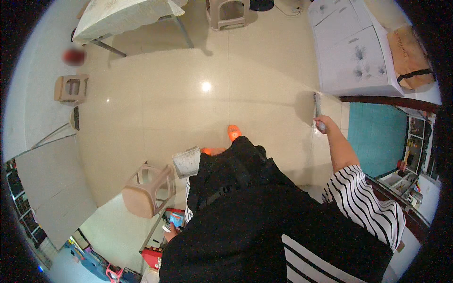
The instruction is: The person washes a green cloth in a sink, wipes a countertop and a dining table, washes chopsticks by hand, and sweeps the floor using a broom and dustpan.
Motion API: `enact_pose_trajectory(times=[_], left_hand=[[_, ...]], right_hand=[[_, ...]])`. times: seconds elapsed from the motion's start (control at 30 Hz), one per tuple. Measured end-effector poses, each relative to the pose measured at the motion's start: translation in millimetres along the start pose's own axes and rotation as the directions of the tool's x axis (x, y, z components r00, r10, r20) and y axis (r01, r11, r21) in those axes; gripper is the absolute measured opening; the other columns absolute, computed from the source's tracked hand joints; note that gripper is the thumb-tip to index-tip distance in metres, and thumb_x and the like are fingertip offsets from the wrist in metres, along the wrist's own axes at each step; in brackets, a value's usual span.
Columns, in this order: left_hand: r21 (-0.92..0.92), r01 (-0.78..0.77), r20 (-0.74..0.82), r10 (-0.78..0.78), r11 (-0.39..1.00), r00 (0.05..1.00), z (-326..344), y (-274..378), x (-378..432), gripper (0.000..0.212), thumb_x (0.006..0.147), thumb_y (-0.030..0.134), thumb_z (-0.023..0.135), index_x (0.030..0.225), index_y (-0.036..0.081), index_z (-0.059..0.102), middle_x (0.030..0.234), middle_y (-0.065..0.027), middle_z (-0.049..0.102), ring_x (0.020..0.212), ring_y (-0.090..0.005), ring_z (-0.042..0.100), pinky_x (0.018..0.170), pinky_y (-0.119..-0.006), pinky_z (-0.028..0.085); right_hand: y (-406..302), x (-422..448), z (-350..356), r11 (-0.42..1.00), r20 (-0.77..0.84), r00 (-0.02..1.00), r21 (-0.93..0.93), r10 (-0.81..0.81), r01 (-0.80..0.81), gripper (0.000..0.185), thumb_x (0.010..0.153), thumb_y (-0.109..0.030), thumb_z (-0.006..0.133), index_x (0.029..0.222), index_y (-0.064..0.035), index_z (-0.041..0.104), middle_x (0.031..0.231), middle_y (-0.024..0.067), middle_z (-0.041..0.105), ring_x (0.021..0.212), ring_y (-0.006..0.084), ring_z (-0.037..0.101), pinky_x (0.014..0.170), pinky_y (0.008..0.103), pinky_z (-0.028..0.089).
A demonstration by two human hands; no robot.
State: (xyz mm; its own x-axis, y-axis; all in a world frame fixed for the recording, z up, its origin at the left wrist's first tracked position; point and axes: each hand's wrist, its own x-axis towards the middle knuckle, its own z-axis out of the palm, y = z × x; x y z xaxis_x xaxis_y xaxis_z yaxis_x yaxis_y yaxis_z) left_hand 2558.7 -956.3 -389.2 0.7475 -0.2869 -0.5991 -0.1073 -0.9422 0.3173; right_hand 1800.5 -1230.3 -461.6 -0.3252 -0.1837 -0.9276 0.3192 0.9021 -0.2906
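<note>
At the right, my right hand (322, 123) is closed around a grey, stick-like thing (317, 102), seen nearly end-on; it looks like a broom handle. Low at the left, my left hand (172, 233) grips a small white thing (166, 228) that may be a handle end. A whitish, stained dustpan-like scoop (187, 162) is beside my leg, near a beige plastic stool (139, 198). Whether the white thing joins the scoop is hidden. An orange slipper (234, 133) shows on my foot, on the glossy tiled floor (198, 109).
A cloth-covered table (124, 17) stands at the upper left. Beige stools (228, 14) are at the top and by the left wall. A white cabinet (350, 49) bearing a brown bag (408, 56) stands upper right, beside a doorway onto a teal floor (375, 138).
</note>
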Motion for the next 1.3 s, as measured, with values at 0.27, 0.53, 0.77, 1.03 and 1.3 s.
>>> enact_pose_trajectory(times=[0.27,0.53,0.77,1.03,1.3], left_hand=[[-0.072,-0.007,0.100,0.015,0.997,0.995,4,41,-31,0.040,0.073,0.034,0.061,0.060,-0.001,0.047,0.048,-0.0036,0.045,0.040,-0.0123,0.041,0.037,-0.029,0.030],[0.171,-0.171,0.029,0.168,0.970,0.985,1,90,13,0.041,0.070,0.034,0.063,0.067,-0.004,0.050,0.055,-0.0104,0.051,0.047,-0.0197,0.047,0.044,-0.034,0.036],[0.369,-0.320,-0.012,0.348,0.873,0.937,16,68,101,0.040,0.070,0.032,0.061,0.075,-0.007,0.051,0.061,-0.0167,0.054,0.057,-0.0297,0.054,0.053,-0.039,0.041],[0.192,-0.355,0.166,0.326,0.915,0.931,28,177,107,0.039,0.072,0.031,0.058,0.084,-0.006,0.051,0.065,-0.0179,0.057,0.059,-0.0329,0.055,0.055,-0.040,0.042],[0.053,-0.015,-0.054,0.018,0.998,0.998,33,213,94,0.046,0.070,0.038,0.060,0.087,-0.004,0.056,0.068,-0.0180,0.059,0.060,-0.0304,0.056,0.056,-0.039,0.043]], right_hand=[[35,-116,248,0.965,0.322,0.910,-0.107,0.260,-0.238,0.012,0.068,-0.005,0.051,0.059,-0.0071,0.042,0.053,0.0052,0.042,0.044,0.0177,0.042,0.042,0.0313,0.037],[1,-129,428,0.983,0.747,0.641,-0.166,0.180,-0.082,0.017,0.066,-0.008,0.051,0.053,-0.0075,0.040,0.047,0.0055,0.043,0.041,0.0168,0.042,0.040,0.0294,0.034],[-64,-148,367,0.961,0.697,0.717,-0.213,0.022,0.178,0.015,0.069,-0.015,0.053,0.059,-0.0073,0.046,0.049,0.0013,0.042,0.040,0.0108,0.038,0.039,0.0248,0.029],[-135,-103,271,0.881,0.223,0.963,-0.410,-0.153,0.235,0.008,0.069,-0.008,0.055,0.071,-0.0027,0.049,0.052,0.0029,0.046,0.039,0.0120,0.044,0.035,0.0269,0.035],[-232,11,316,0.947,0.120,0.986,-0.287,-0.115,0.146,0.008,0.069,-0.005,0.049,0.062,-0.0045,0.047,0.057,0.0058,0.047,0.048,0.0165,0.047,0.040,0.0344,0.037]])
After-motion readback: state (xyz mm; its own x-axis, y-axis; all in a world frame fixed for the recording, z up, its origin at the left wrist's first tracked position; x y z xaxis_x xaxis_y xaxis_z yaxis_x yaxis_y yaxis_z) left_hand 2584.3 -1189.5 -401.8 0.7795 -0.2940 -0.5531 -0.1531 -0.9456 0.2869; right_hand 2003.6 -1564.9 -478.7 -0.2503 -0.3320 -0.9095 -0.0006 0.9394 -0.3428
